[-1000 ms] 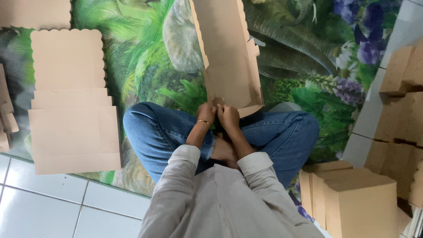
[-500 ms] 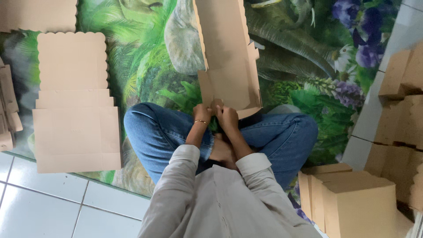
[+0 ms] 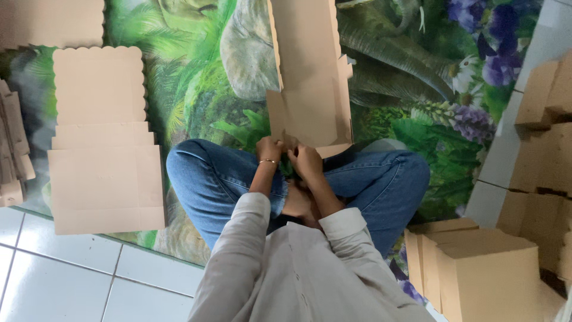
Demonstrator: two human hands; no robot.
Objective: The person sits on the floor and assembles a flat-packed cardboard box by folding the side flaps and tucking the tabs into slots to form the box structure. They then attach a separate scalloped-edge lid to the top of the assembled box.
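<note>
A large floor mat (image 3: 196,71) printed with green jungle leaves and purple flowers fills most of the view, laid over white floor tiles (image 3: 65,280) that show at seven o'clock and along the right edge. A person sits cross-legged on the mat in blue jeans (image 3: 381,185) and a pale grey shirt (image 3: 298,268), at about six o'clock.

One long, partly folded brown cardboard box (image 3: 310,71) rises from the hands toward twelve o'clock, its lower edge resting at the person's knees. At nine o'clock lies one stack of flat cardboard blanks (image 3: 101,143) with scalloped top edges; one more flat sheet (image 3: 47,21) sits at eleven o'clock, cut by the frame. At the far left edge a small bundle of narrower cardboard pieces (image 3: 12,149) shows; their count cannot be told. At four o'clock stand two or three assembled boxes (image 3: 482,268) close together, and more assembled boxes (image 3: 545,137) pile up at three o'clock, perhaps four, partly out of frame.

The left hand (image 3: 269,149), with one thin bracelet (image 3: 268,161) on its wrist, pinches the box's lower left flap, fingers closed on the cardboard. The right hand (image 3: 307,162) sits just beside it, fingers curled onto the bottom edge of the same box.
</note>
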